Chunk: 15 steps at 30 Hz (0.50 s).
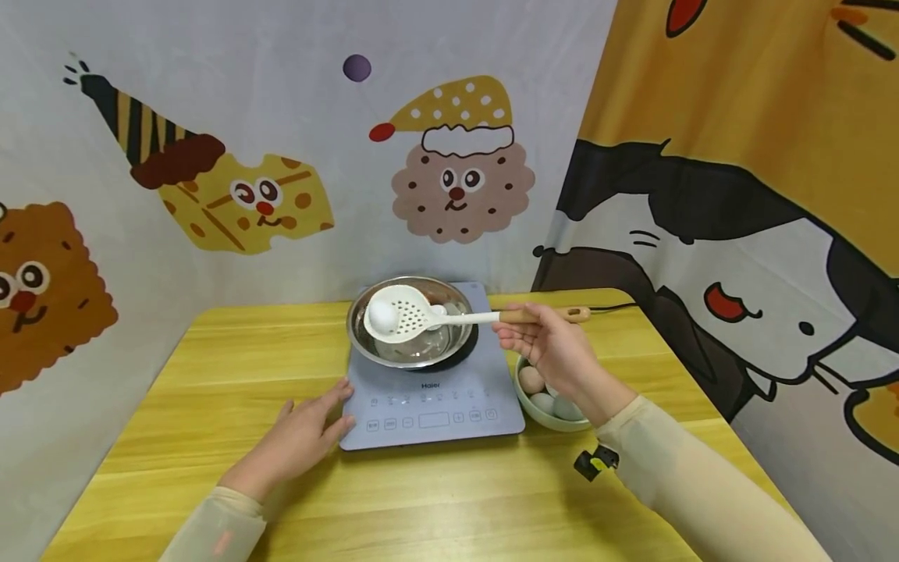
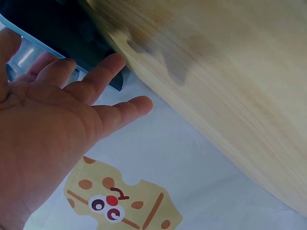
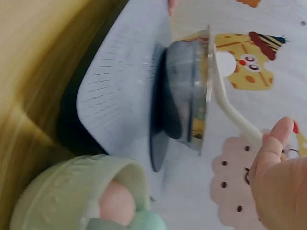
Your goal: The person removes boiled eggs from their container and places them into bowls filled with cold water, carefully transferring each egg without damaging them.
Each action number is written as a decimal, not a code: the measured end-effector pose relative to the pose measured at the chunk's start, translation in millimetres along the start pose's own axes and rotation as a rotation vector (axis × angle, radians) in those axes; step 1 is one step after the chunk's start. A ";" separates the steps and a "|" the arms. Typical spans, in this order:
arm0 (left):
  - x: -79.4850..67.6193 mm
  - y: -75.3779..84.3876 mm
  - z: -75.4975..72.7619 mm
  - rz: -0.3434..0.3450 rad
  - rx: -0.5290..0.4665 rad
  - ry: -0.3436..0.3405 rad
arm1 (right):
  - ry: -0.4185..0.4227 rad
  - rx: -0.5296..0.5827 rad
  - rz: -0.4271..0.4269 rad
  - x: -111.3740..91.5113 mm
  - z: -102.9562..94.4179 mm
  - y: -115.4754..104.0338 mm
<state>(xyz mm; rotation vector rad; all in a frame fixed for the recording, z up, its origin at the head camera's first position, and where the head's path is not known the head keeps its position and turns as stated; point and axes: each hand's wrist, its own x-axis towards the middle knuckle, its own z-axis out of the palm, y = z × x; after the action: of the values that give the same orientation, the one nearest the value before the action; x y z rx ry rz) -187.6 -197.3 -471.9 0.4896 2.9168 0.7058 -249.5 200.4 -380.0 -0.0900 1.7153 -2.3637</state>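
My right hand (image 1: 555, 347) grips the wooden handle of a white skimmer (image 1: 413, 321), its perforated head held over a steel pan (image 1: 357, 337). A white egg (image 1: 383, 317) lies in that head. More white shows in the pan's clear liquid behind the skimmer. The right wrist view puts the egg (image 3: 225, 63) and skimmer neck (image 3: 235, 115) above the pan rim. With fingers spread, my left hand (image 1: 302, 437) touches the left edge of the induction cooktop (image 1: 435, 437) under the pan. In the left wrist view its fingers (image 2: 98, 79) lie along that edge.
A pale green bowl (image 1: 551, 424) with several eggs, pinkish and greenish, stands against the cooktop's right side. A black cord (image 1: 614, 307) runs off at the back right of the wooden table (image 1: 232, 375). Cartoon-printed cloth (image 1: 281, 70) hangs behind.
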 end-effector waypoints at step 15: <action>3.6 -5.8 4.1 0.001 -0.037 0.005 | 0.106 0.060 -0.209 -126.2 -40.0 -20.3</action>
<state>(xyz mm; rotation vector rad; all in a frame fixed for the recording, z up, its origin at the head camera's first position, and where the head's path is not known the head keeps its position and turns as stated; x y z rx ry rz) -191.9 -199.2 -478.3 0.4858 2.9028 0.7606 -136.5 270.4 -363.6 -0.1432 1.7580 -2.6118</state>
